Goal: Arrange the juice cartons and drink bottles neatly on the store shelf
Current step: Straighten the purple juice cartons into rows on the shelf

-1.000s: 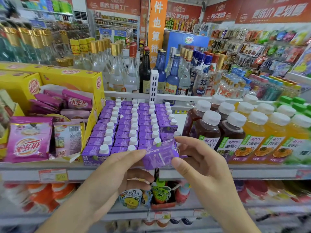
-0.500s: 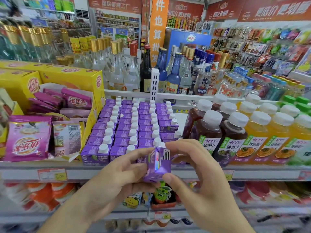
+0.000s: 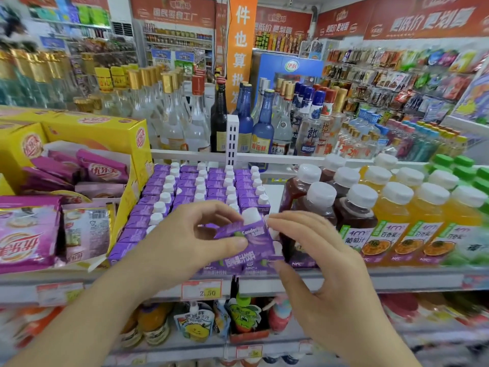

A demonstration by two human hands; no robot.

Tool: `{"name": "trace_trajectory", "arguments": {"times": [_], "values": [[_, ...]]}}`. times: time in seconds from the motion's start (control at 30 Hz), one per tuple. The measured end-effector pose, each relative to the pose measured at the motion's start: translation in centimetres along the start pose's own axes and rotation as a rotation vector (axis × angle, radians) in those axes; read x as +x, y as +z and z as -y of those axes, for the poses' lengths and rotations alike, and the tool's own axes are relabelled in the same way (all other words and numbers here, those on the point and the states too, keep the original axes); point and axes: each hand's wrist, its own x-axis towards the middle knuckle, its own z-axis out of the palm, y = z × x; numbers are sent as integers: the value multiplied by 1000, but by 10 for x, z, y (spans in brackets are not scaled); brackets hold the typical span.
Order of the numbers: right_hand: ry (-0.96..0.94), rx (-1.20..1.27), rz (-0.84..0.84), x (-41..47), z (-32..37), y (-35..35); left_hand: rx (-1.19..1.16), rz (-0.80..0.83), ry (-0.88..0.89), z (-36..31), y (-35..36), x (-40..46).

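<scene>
A small purple juice carton [image 3: 251,241] with a white cap is held upright over the front edge of the shelf [image 3: 344,280]. My left hand [image 3: 185,242] pinches its left side between thumb and fingers. My right hand [image 3: 315,263] pinches its right side, thumb low and fingers at the top. Behind it stand several rows of the same purple cartons [image 3: 201,189]. To the right are dark juice bottles [image 3: 317,210] and orange juice bottles [image 3: 423,223], all with white caps.
Yellow boxes of pink sachets [image 3: 79,181] fill the shelf's left part. Glass liquor bottles [image 3: 185,115] stand on the level behind. A white divider [image 3: 232,139] rises at the back. Pouch drinks [image 3: 195,321] sit on the shelf below. A price tag [image 3: 202,290] is on the shelf edge.
The carton has been turned from lying sideways to upright, its front label now facing me, and lifted slightly toward the front row. Both hands shifted their pinch around it.
</scene>
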Motion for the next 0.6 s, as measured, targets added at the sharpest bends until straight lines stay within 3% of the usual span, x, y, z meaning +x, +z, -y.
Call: {"name": "trace_trajectory", "arguments": {"times": [0.27, 0.6], "values": [[-50, -247, -180, 21, -15, -27, 293, -205, 149, -1, 10, 80], [19, -410, -180, 29, -32, -25, 542, -86, 126, 33, 27, 133]]}}
